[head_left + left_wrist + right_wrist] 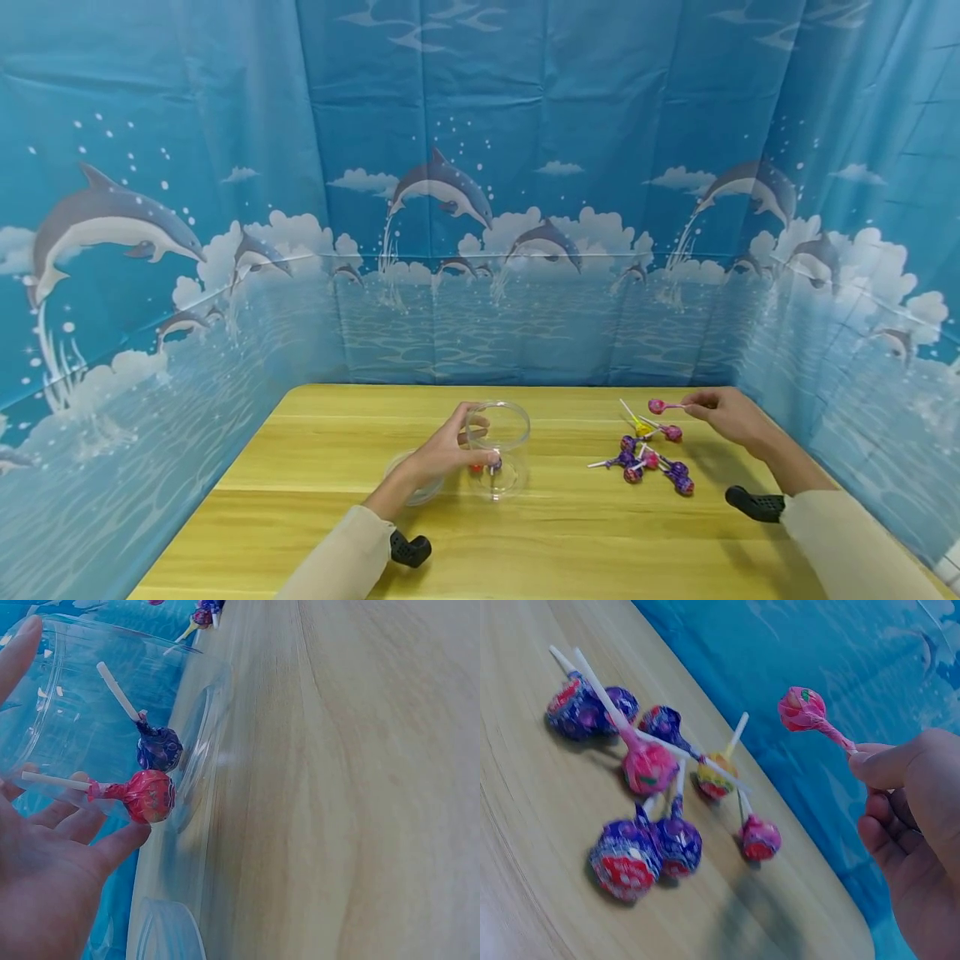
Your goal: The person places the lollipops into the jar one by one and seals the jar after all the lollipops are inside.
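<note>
Right hand (731,417) holds pink lollipop (656,407) up off the table (525,546), just past the right side of the loose lollipops (633,473); thumb and forefinger pinch the stick end, other fingers curl in below. Stick grip probably chosen because it's the thin part and leaves the candy ball clear of the fingers. Long axis roughly level in the head view: ball points left, toward the jar side, stick runs right into the fingers. Left hand (448,450) grips clear jar (518,432), fingers apart round its far side, thumb across the near side, likely to steady it. Jar is about upright, mouth up, long axis vertical; base looks to be on the table. Inside, red lollipop (150,796) and blue lollipop (159,748) sit balls down at the base, sticks toward the mouth, presumably just how they rest in there. Clear lid (174,934) lies beside the jar, partly under the left forearm in the head view, likely put aside so the mouth is free. Loose lollipops, purple, pink and yellow, lie overlapped, sticks every which way, no common axis.
</note>
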`<state>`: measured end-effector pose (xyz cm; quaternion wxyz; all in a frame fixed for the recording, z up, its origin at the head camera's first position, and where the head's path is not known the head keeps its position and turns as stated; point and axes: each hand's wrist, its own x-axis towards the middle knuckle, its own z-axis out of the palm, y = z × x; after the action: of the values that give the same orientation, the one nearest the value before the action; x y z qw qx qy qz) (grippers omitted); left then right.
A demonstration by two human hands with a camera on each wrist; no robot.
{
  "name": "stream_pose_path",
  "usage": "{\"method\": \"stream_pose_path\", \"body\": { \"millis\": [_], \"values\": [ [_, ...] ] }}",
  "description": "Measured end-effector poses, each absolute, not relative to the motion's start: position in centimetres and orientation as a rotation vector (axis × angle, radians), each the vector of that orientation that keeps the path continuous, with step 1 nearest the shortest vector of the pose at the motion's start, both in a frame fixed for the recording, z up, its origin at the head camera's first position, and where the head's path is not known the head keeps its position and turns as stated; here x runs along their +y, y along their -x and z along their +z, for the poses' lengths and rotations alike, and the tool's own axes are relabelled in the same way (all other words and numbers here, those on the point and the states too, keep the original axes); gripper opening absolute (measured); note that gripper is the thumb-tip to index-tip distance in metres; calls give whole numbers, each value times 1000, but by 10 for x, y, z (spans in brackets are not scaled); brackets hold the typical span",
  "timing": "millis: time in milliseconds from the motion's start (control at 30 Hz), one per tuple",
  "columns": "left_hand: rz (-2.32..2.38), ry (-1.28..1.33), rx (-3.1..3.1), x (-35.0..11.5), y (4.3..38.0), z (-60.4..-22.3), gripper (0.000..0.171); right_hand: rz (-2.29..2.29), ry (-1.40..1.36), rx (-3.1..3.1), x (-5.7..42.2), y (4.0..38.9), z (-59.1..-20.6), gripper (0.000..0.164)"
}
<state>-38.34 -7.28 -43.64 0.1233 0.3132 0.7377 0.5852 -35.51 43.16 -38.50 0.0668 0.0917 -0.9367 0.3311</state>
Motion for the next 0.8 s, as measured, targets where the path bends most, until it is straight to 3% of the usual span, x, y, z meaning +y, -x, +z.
{"method": "stream_pose_path", "body": {
  "millis": [800],
  "values": [
    [1694, -923, 2161, -74, 381, -434, 80, 1169, -613, -2673, 312, 371, -358, 18]
  ]
}}
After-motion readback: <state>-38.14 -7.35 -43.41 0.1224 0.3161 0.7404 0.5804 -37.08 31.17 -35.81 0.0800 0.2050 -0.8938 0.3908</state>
